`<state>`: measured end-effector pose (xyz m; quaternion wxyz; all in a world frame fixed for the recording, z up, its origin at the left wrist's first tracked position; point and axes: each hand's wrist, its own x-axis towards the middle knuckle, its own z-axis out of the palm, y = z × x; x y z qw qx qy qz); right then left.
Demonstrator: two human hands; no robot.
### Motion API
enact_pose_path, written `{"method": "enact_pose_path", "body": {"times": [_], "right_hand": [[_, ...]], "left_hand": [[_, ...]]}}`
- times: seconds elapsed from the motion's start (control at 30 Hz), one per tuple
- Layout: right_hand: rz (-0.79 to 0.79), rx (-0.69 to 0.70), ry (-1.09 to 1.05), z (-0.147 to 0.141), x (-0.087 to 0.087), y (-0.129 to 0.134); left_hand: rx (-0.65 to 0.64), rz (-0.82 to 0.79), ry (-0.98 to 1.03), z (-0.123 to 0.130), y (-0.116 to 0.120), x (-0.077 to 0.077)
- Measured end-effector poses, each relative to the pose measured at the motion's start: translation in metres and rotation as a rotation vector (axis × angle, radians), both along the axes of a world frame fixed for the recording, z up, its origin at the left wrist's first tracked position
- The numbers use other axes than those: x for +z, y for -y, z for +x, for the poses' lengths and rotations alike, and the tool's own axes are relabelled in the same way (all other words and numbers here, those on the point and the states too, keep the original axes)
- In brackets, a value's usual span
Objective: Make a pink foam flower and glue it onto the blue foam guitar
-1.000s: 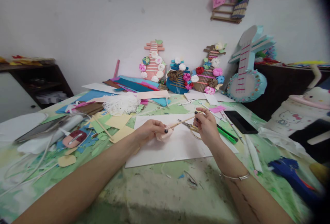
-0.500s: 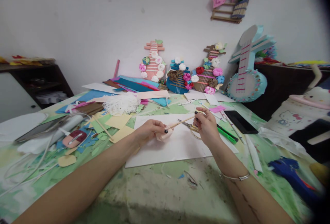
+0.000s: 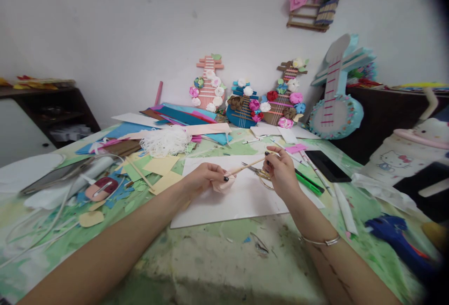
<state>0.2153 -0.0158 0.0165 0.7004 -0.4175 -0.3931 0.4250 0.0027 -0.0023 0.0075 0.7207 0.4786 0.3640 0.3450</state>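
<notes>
My left hand (image 3: 206, 177) is closed on a piece of pale pink paper (image 3: 224, 185), its thumb and fingers pinched at one end of a thin wooden stick (image 3: 247, 166). The stick slants up to the right, where my right hand (image 3: 279, 167) pinches its other end between thumb and fingertips. Both hands are above a white board (image 3: 228, 214) lying on the table. Scissors (image 3: 261, 173) with gold handles rest on the board, partly hidden behind my right hand. Just right of that hand lies a green utility knife (image 3: 308, 182).
Coloured paper (image 3: 189, 114), white string (image 3: 166, 141) and paper scraps cover the left and back. Paper-flower instruments (image 3: 242, 106) lean on the wall. At right are a black phone (image 3: 328, 165), a blue glue gun (image 3: 396, 237) and a white tumbler (image 3: 389, 155). A white cable (image 3: 59, 216) trails at left.
Hardly anything differs. Both hands keep their place and grip on the stick; the pink paper under my left fingers has shifted very slightly.
</notes>
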Motion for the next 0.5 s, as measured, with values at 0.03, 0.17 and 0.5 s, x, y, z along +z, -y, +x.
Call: {"method": "enact_pose_path", "body": {"times": [0.03,0.17,0.5], "right_hand": [[0.000,-0.001,-0.001,0.000,0.000,0.000],[0.002,-0.004,-0.005,-0.001,0.001,0.000],[0.003,-0.002,-0.001,-0.001,0.000,0.001]], "left_hand": [[0.000,-0.002,0.001,0.000,0.000,0.000],[0.028,-0.010,-0.001,0.000,-0.005,-0.006],[0.025,0.010,-0.003,0.000,-0.007,-0.011]]}}
